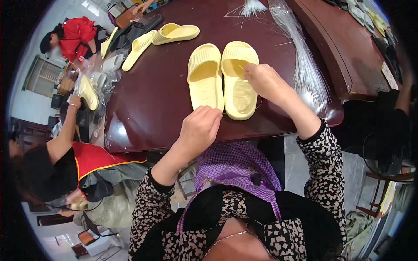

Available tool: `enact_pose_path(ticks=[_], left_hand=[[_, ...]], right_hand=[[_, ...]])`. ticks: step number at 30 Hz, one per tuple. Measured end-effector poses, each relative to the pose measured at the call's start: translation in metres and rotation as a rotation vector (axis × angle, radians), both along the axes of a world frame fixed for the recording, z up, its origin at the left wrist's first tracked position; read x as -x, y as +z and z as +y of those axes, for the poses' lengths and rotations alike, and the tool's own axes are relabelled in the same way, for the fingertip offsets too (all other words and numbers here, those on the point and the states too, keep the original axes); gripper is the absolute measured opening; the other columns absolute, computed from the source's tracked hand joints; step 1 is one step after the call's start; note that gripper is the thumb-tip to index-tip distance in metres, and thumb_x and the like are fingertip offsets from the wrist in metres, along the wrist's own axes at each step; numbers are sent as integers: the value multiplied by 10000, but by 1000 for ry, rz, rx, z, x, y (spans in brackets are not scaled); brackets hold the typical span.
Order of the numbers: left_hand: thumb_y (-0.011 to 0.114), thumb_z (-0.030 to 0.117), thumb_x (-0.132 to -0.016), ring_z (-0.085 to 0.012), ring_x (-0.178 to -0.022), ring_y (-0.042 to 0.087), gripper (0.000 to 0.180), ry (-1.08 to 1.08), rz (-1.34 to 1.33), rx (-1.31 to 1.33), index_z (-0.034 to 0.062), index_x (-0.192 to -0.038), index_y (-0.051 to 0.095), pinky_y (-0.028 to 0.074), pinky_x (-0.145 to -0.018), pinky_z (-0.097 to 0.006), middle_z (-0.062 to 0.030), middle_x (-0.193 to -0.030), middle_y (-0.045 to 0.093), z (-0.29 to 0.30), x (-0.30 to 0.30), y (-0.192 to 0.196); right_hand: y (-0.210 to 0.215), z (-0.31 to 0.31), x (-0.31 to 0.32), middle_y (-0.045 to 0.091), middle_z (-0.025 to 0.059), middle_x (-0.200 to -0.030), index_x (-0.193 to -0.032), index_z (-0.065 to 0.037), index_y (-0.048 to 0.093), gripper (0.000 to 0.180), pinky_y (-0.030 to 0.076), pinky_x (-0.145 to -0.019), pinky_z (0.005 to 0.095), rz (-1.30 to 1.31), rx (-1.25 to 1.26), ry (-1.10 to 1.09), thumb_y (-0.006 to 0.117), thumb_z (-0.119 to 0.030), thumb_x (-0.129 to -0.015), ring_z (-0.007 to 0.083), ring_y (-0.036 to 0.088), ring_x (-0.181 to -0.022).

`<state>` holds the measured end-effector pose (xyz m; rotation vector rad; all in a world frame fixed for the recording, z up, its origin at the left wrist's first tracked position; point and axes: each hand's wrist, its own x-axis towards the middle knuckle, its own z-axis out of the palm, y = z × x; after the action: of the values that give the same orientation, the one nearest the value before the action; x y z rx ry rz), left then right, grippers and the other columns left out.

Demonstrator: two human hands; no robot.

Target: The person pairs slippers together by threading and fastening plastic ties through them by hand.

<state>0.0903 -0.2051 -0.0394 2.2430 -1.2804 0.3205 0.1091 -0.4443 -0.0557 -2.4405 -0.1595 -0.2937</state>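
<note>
The right hand pinches its fingertips together at the strap mouth of the right pale-yellow moulded foam slipper; whether a thin strand sits between them I cannot tell. The left hand curls loosely, fingers touching the heel of the left pale-yellow foam slipper, gripping nothing clearly. Both slippers lie just beyond the fingers on the dark red glossy table. Near that edge, a sideways nudge could likely slide the heel off; the clear plastic strand bundle beyond the right hand could snag a sleeve.

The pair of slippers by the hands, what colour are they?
Pale yellow, both slippers, plainest in the head view against the dark reddish-brown table.
</note>
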Motion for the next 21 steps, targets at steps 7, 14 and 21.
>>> enact_pose_path(ticks=[7, 14, 21], left_hand=[[601, 58, -783, -300, -706, 589, 41, 127, -104, -50, 20, -773, 590, 480, -620, -372, -128, -738, 589, -10, -34, -14], [584, 43, -730, -266, -635, 561, 68, 107, -239, -143, 44, -691, 529, 457, -573, -362, -104, -653, 539, -15, -20, -9], [564, 69, -671, -230, -569, 551, 63, 76, -353, -250, 61, -664, 502, 444, -536, -337, -79, -618, 524, -34, -6, -11]], right_hand=[[20, 8, -2, 606, 259, -775, -929, 39, 613, 184, 492, -670, 447, 43, 228, -62, 558, -116, -846, 406, 600, -785], [10, -5, 1, 617, 233, -781, -970, 11, 629, 191, 494, -678, 438, -74, 75, 52, 559, -106, -836, 389, 611, -772], [-1, 4, 5, 621, 157, -863, -970, -47, 658, 185, 490, -759, 382, -115, 286, 116, 581, -101, -811, 314, 594, -863]])
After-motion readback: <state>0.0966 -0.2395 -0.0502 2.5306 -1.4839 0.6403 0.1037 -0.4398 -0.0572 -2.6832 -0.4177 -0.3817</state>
